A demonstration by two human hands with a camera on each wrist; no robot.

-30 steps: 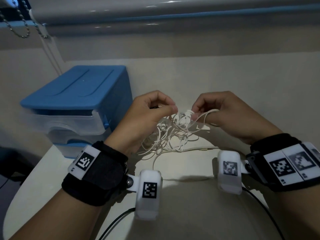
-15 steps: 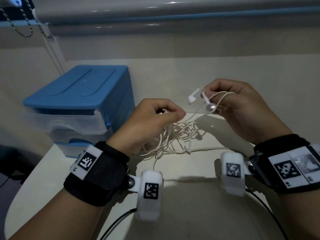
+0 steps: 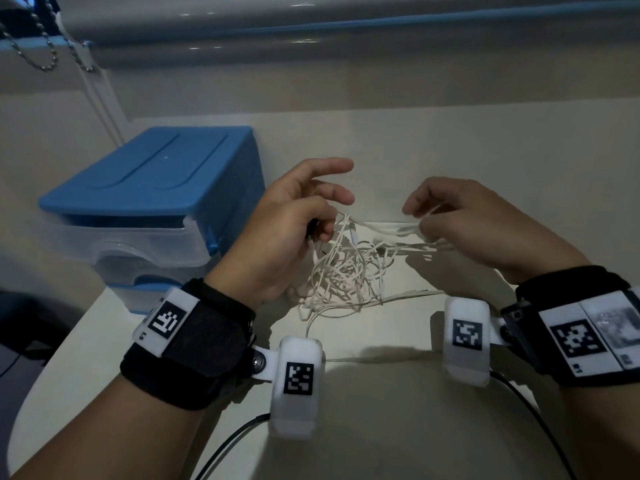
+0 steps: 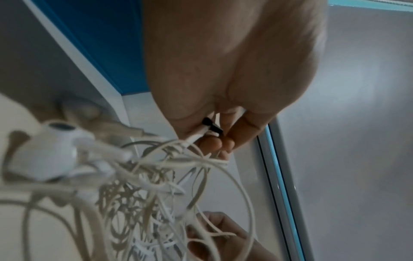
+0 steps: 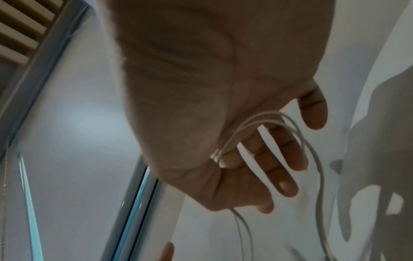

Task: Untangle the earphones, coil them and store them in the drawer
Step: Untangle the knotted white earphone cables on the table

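The white earphones lie as a tangled heap [image 3: 346, 271] on the pale table [image 3: 502, 161], between my hands. My left hand [image 3: 320, 230] pinches a cord end with a small black piece at the heap's upper left, its forefinger stretched out. In the left wrist view that pinch [image 4: 214, 136] is plain, and one earbud [image 4: 51, 153] hangs blurred in the loops [image 4: 138, 194]. My right hand [image 3: 420, 223] holds several strands drawn taut to the right. Its thumb presses the cords [image 5: 268, 120] against the fingers [image 5: 286, 159]. The blue drawer unit [image 3: 149, 181] stands at the left, its translucent top drawer [image 3: 121, 237] slightly out.
A bead chain [image 3: 41, 53] and blind cords hang at the top left before the window frame. The table's rounded left edge [image 3: 69, 341] runs just below the drawer unit. Black cables [image 3: 228, 441] trail from the wrist cameras near my body.
My right hand has come down from its raised position with the earbuds and now stretches strands sideways to the right. The left forefinger has straightened while the thumb keeps its pinch.
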